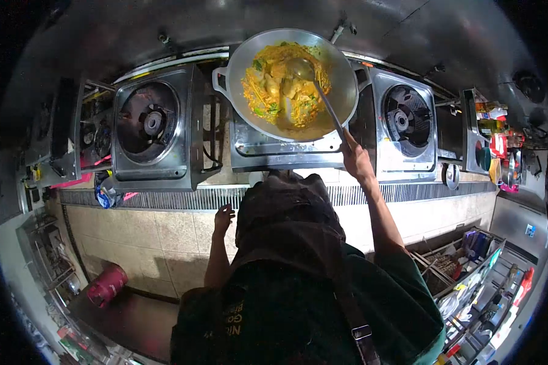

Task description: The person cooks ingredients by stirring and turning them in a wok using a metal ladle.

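Note:
My right hand (357, 159) is closed around the handle of a long metal ladle (327, 106). The ladle's bowl rests in yellow-orange food with green leaves (268, 85), inside a large two-handled metal wok (234, 64). Pale chunks show in the middle of the food, and some sauce lies along the wok's near side. My left hand (224, 218) hangs low beside my apron, away from the stove. Its fingers are loosely bent and slightly apart, with nothing seen in them.
The wok sits on the middle burner unit (286, 159). A left burner (152, 121) and a right burner (405, 120) flank it. A floor grate (164, 199) runs before the stove. Behind me are a red gas cylinder (108, 285) at left and a cluttered rack (481, 298) at right.

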The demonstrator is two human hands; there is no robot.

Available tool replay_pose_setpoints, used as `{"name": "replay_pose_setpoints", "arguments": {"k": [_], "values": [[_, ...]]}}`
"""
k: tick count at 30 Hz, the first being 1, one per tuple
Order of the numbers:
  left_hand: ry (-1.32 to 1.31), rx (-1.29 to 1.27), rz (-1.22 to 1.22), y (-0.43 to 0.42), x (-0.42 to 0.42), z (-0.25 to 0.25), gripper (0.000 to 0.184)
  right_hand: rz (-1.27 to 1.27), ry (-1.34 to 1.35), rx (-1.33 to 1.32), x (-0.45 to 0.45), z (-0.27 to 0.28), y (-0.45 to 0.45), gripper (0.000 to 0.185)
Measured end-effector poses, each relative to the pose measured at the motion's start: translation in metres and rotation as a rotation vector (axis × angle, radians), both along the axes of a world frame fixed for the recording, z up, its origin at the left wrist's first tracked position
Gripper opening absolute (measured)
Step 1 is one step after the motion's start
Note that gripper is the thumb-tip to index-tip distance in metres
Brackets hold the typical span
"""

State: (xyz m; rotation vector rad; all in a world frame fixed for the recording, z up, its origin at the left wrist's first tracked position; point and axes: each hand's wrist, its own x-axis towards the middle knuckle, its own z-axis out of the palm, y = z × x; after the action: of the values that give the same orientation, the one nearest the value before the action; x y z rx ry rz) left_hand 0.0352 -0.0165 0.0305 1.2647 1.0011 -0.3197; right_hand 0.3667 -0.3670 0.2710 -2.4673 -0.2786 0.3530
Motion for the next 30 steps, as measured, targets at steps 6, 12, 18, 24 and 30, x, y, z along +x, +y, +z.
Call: {"name": "replay_pose_setpoints", "arguments": {"k": [6,12,18,24,30], "values": [[-0.037,0.081,-0.048,-0.02,-0.018,0.013,0.036,-0.176,0.118,-0.103,-0.002,0.011,-0.02,0.049],[0.089,0.189,-0.12,-0.037,-0.058,-0.033,0.036,-0.037,-0.036,0.142,0.03,-0.056,-0.014,0.047],[0.115,0.461,-0.417,-0.045,-0.013,0.019,0.033,0.111,0.74,0.372,0.08,-0.039,-0.046,0.05],[0.014,0.233,-0.177,-0.053,0.028,0.045,0.027,0.311,0.107,0.144,0.047,0.012,-0.078,0.045],[-0.057,0.079,-0.076,-0.052,0.02,0.028,0.027,0.522,-0.083,-0.103,0.022,0.04,-0.1,0.051]]}}
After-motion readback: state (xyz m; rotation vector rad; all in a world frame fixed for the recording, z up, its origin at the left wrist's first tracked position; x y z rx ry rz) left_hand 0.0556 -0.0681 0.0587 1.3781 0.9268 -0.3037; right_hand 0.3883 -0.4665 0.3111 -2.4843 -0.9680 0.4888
